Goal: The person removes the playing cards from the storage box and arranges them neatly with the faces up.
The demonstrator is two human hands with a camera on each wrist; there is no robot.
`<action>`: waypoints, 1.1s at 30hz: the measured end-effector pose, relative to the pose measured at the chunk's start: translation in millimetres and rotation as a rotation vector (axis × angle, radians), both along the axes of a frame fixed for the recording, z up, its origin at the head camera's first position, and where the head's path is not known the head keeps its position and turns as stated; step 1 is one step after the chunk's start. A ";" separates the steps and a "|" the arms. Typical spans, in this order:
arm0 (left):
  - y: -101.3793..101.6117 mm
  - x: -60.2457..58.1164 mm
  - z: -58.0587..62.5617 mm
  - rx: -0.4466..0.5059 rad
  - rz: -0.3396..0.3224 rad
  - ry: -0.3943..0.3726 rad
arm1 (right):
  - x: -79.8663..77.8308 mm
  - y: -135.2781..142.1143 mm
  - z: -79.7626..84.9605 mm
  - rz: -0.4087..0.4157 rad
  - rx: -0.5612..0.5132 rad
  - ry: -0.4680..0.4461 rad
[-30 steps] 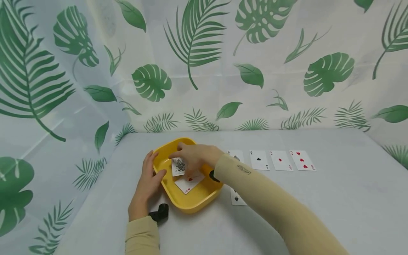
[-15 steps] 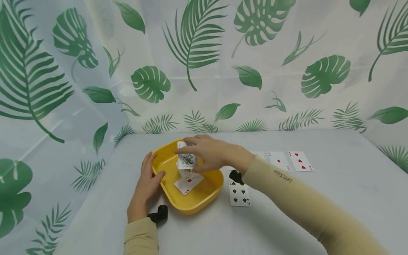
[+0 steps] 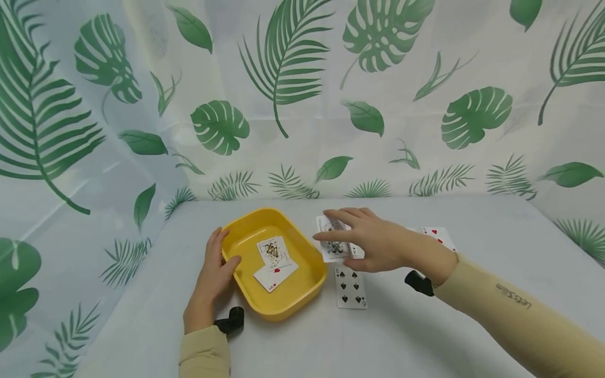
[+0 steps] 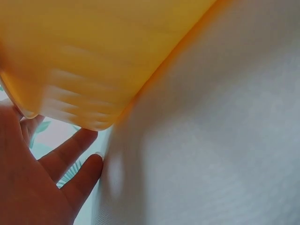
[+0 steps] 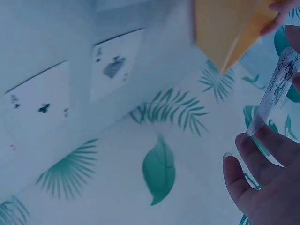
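Within the right hand [image 3: 375,239], a presumably light, bendable joker [image 3: 335,250] is being pinched, sensibly by its edges, the left hand [image 3: 214,278] gripping the yellow tray [image 3: 283,308].

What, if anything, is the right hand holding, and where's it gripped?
The right hand holds the black-and-white joker card by its two short ends, between thumb and fingers.

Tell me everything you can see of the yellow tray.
The yellow tray is shallow and open-topped, with rounded corners and smooth, glossy walls that look like plastic. It sits upright on the pale tabletop, turned at an angle. Inside lie two face-up cards: apparently a joker, overlapping an ace of hearts. The left hand touches its left rim.
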State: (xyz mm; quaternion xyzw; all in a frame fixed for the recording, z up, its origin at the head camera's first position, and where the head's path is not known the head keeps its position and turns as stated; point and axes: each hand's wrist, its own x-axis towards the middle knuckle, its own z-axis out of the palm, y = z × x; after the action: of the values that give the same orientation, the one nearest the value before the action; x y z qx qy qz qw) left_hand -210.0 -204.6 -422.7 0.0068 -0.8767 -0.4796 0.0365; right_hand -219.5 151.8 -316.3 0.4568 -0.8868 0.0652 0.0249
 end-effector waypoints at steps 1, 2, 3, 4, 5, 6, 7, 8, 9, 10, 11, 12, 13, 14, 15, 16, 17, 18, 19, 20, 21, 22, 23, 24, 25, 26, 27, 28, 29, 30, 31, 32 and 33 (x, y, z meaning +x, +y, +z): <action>0.0 0.1 0.3 -0.001 0.000 0.000 | 2.7 7.9 -2.1 -0.009 -0.001 -0.001; 0.1 0.2 0.7 -0.001 -0.001 -0.002 | 5.2 15.8 -4.5 -0.017 -0.003 -0.003; 0.0 -0.1 0.7 -0.002 -0.001 -0.005 | 7.4 23.7 -7.3 -0.029 -0.002 -0.007; -0.3 0.2 0.1 -0.001 0.000 -0.006 | 9.6 31.1 -10.6 -0.042 0.002 -0.010; -0.6 0.4 -0.4 0.000 0.003 -0.009 | 11.6 38.3 -13.8 -0.053 0.007 -0.011; -0.8 0.7 -0.9 -0.001 0.005 -0.012 | 13.6 45.2 -17.0 -0.062 0.011 -0.012; -0.9 0.9 -1.2 -0.004 0.007 -0.018 | 15.4 51.8 -20.1 -0.070 0.015 -0.012; -1.1 0.9 -1.6 -0.006 0.009 -0.023 | 17.2 58.0 -23.1 -0.077 0.018 -0.012; -1.3 0.9 -1.9 -0.008 0.010 -0.026 | 19.1 63.9 -25.8 -0.083 0.024 -0.010; -1.4 0.9 -2.1 -0.009 0.011 -0.028 | 21.0 69.4 -28.1 -0.087 0.030 -0.011; -1.3 0.9 -2.1 -0.009 0.012 -0.033 | 22.8 74.5 -30.2 -0.090 0.035 -0.014; -1.2 0.9 -1.9 -0.008 0.011 -0.036 | 24.7 79.2 -32.0 -0.095 0.040 -0.020; -1.0 0.9 -1.7 -0.007 0.012 -0.040 | 26.5 83.6 -33.6 -0.099 0.043 -0.025; -0.9 0.8 -1.6 -0.005 0.013 -0.042 | 28.3 87.6 -34.9 -0.104 0.047 -0.032; -0.6 0.7 -1.3 -0.005 0.014 -0.044 | 29.5 91.2 -36.6 -0.112 0.053 -0.039; -0.2 0.8 -0.9 -0.005 0.015 -0.045 | 31.0 93.8 -37.5 -0.119 0.054 -0.050; 0.3 0.7 -0.5 -0.006 0.016 -0.045 | 32.0 95.8 -38.6 -0.127 0.056 -0.062; 0.6 0.5 -0.3 -0.006 0.017 -0.044 | 33.1 97.3 -39.6 -0.133 0.057 -0.074; 0.4 0.7 -0.3 -0.006 0.019 -0.044 | 33.9 97.5 -41.3 -0.140 0.056 -0.091; 0.2 0.7 -0.5 -0.007 0.019 -0.043 | 34.9 97.2 -42.9 -0.149 0.055 -0.109; 0.0 0.8 -0.5 -0.007 0.018 -0.041 | 35.6 96.4 -44.7 -0.152 0.053 -0.123; -0.2 0.7 -0.7 -0.005 0.016 -0.038 | 36.8 95.1 -45.9 -0.150 0.052 -0.137; -0.3 0.6 -0.9 -0.003 0.014 -0.035 | 37.7 94.1 -47.7 -0.147 0.052 -0.145; -0.3 0.6 -1.1 -0.001 0.014 -0.035 | 38.7 92.8 -49.4 -0.144 0.052 -0.150; -0.2 0.5 -1.1 0.001 0.014 -0.034 | 39.5 91.6 -50.8 -0.143 0.053 -0.160; 0.0 0.4 -1.3 0.001 0.014 -0.033 | 40.2 90.3 -52.2 -0.141 0.053 -0.167; 0.1 0.2 -1.3 0.003 0.016 -0.032 | 40.8 89.1 -53.7 -0.143 0.056 -0.175; 0.3 0.2 -1.3 0.005 0.019 -0.033 | 41.4 87.9 -55.0 -0.144 0.055 -0.185; 0.6 0.0 -1.4 0.006 0.021 -0.034 | 42.0 87.0 -56.5 -0.152 0.057 -0.202; 0.7 -0.2 -1.6 0.007 0.022 -0.035 | 42.6 86.2 -57.9 -0.162 0.062 -0.221; 0.8 -0.4 -1.7 0.008 0.022 -0.033 | 43.0 85.6 -59.4 -0.171 0.065 -0.239; 0.7 -0.5 -1.9 0.007 0.023 -0.032 | 43.4 85.2 -61.1 -0.177 0.067 -0.251; 0.6 -0.6 -2.0 0.007 0.023 -0.031 | 43.6 85.1 -62.7 -0.184 0.070 -0.261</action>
State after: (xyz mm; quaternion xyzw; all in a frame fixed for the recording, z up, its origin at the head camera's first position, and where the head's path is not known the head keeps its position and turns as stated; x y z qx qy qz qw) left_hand -210.6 -204.0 -424.6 0.0241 -0.8754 -0.4819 0.0284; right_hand -175.8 236.9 -379.0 0.3620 -0.9223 0.0905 -0.1005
